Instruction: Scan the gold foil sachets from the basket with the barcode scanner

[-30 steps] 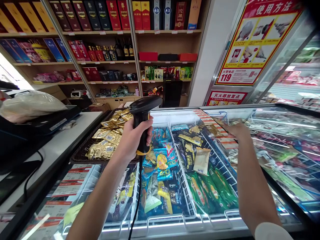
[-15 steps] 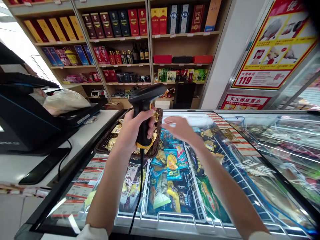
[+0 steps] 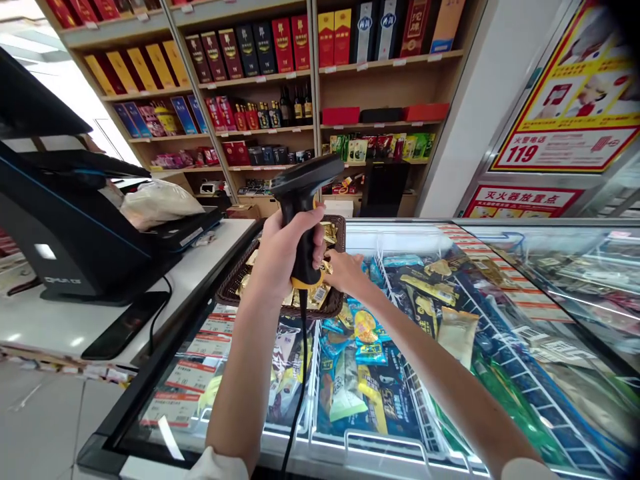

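Note:
My left hand (image 3: pixel 287 250) is wrapped round the grip of a black and yellow barcode scanner (image 3: pixel 304 250). The scanner stands upright, its head tilted up to the right and its cable (image 3: pixel 303 353) hanging down. Behind it, a brown woven basket (image 3: pixel 339 237) holds several gold-wrapped packets (image 3: pixel 316 297). Over the basket's right rim reaches my right hand (image 3: pixel 347 273), its fingertips closed at a small gold-wrapped packet (image 3: pixel 327 267). The scanner and left hand cover part of the basket.
Beneath my arms lies a glass-topped freezer (image 3: pixel 145 373) with bagged frozen goods in wire compartments. A checkout terminal (image 3: pixel 75 227), a phone (image 3: pixel 127 325) and a white plastic bag (image 3: pixel 160 203) are on the counter at left. Shelves of boxed bottles (image 3: pixel 245 50) stand behind.
My right hand has moved left and down from above the freezer into the basket, where its fingers meet a gold packet. My left hand still holds the scanner. The view has shifted slightly left.

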The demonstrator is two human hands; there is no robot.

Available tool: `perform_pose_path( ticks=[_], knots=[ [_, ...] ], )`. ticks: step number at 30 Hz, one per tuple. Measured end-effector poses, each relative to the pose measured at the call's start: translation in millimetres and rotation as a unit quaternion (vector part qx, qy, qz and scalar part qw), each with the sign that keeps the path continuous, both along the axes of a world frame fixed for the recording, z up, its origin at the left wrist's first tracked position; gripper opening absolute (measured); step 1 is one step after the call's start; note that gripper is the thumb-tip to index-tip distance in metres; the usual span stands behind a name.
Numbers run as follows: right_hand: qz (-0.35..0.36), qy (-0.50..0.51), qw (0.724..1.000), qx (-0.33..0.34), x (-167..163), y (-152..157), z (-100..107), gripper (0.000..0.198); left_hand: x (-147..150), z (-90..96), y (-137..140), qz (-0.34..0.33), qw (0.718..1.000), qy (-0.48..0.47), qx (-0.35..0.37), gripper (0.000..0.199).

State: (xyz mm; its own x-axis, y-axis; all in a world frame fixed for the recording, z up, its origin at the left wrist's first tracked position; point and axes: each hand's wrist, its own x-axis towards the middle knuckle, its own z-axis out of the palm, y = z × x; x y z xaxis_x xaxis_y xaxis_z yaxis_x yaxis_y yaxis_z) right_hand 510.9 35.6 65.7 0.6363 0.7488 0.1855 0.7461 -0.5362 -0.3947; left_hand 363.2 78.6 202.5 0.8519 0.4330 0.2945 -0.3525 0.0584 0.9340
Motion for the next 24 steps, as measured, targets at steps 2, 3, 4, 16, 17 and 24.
perform_pose_path(
  ticks=[2,3,4,16,17,24],
  knots=[
    [0.003,0.028,0.998,0.053,0.6,-2.5,6.1,0.037,-0.4,-0.1,-2.4,-0.006,1.000,-0.002,0.005,0.016],
    [0.013,0.054,0.995,0.077,0.6,-4.8,10.1,0.033,-0.6,0.0,-3.7,-0.009,1.000,-0.003,0.004,0.016],
    [0.026,0.080,0.992,0.093,0.5,-8.0,14.8,0.026,-0.8,0.0,-4.7,-0.013,1.000,-0.001,0.002,0.017],
    [-0.117,0.161,0.911,0.362,49.1,-162.2,77.0,0.036,3.6,-4.0,-13.6,-0.048,0.999,0.025,-0.001,0.016],
    [-0.153,0.168,0.877,0.423,57.9,-176.2,80.2,0.037,5.6,-5.0,-16.6,-0.050,0.998,0.030,0.000,0.016],
    [-0.170,0.194,0.746,0.613,93.9,-206.0,85.0,0.032,21.9,-11.3,-40.9,-0.061,0.996,0.065,-0.022,0.022]
  ],
)
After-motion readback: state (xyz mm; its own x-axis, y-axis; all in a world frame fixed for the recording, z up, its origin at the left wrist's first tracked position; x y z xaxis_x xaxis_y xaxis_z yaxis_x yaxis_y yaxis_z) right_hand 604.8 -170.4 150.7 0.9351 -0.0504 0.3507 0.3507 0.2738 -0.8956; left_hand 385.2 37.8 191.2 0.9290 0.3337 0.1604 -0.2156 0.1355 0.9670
